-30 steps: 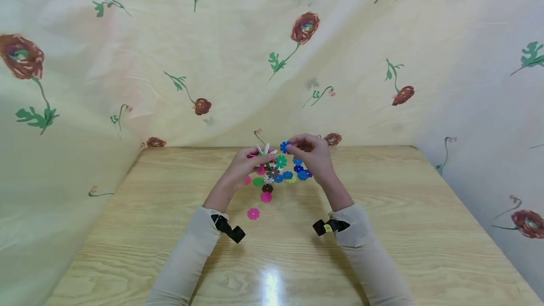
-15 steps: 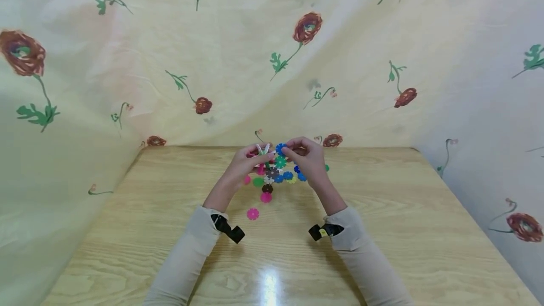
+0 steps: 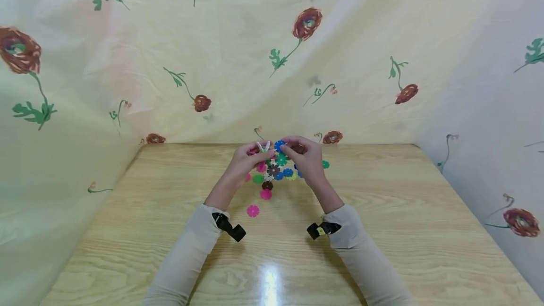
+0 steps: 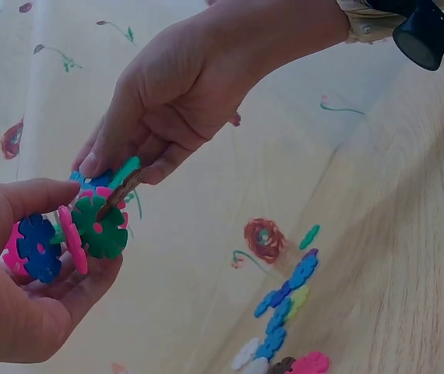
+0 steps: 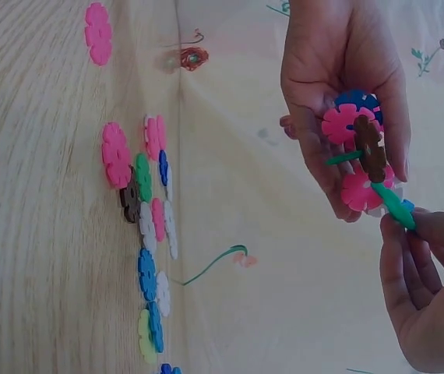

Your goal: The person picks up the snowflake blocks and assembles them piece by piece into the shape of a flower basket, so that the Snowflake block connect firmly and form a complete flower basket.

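Observation:
My left hand (image 3: 246,160) holds a cluster of slotted plastic flower discs joined at angles. Pink, dark blue (image 4: 40,248), green (image 4: 100,227) and brown (image 5: 370,148) discs show in it. My right hand (image 3: 309,158) meets the cluster from the right and pinches a blue disc (image 3: 279,146) between thumb and fingertips. In the right wrist view its fingertips also lie against a green disc (image 5: 394,206) seen edge-on, with only a sliver of blue behind. Whether the blue disc is slotted into the cluster cannot be made out, as fingers cover the joint.
Loose discs lie on the wooden table (image 3: 170,244) below the hands, among them a yellow disc (image 5: 146,336) and a brown disc (image 3: 267,186). One pink disc (image 3: 252,211) lies nearer the front. A flowered cloth (image 3: 238,60) hangs behind the table's back edge.
My right hand has moved left with the blue disc, bringing it against the cluster. A green disc at the right has come into view. The left hand stays nearly in place.

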`<state>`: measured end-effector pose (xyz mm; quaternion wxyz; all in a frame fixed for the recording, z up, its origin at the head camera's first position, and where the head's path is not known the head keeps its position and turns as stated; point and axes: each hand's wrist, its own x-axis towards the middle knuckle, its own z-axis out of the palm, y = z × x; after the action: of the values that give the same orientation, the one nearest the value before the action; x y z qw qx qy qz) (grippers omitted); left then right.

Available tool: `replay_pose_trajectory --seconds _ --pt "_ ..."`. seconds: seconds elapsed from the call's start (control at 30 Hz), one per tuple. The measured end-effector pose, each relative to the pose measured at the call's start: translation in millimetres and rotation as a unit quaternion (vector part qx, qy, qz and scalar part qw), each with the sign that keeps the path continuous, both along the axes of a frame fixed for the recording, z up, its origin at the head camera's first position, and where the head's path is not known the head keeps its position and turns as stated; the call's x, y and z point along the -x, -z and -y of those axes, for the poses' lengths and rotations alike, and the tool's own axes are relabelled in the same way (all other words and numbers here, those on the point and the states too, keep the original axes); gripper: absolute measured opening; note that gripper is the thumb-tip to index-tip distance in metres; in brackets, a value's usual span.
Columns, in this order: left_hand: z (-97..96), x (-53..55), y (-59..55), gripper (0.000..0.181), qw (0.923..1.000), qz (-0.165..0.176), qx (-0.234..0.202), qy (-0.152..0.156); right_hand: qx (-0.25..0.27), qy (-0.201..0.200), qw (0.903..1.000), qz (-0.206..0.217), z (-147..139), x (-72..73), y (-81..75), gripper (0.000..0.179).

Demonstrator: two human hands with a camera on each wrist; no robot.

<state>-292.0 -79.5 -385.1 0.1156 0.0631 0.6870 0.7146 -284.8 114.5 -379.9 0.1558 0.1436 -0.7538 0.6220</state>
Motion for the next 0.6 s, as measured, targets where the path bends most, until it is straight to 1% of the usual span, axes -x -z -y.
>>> replay_pose_trajectory --seconds 0.13,0.33,0.47,0.6 --pt "-1.2 0.0 0.1 0.044 1.0 -0.004 0.005 -0.003 0.005 -0.003 1.0 -0.006 -0.9 0.2 1.2 0.019" --pt "-1.0 -0.6 -0.5 0.038 0.9993 -0.03 0.022 -0.007 0.009 -0.013 0.9998 -0.014 0.6 -1.4 -0.6 0.019" --pt "-2.8 -1.2 -2.5 0.039 0.9997 -0.021 0.002 -0.014 0.005 -0.006 1.0 0.0 0.0 -2.0 -4.1 0.02" --pt "-4.3 -1.6 -3.7 0.048 0.9992 -0.009 -0.03 -0.027 0.012 -0.009 0.9994 0.032 -0.6 -2.2 -8.0 0.02"
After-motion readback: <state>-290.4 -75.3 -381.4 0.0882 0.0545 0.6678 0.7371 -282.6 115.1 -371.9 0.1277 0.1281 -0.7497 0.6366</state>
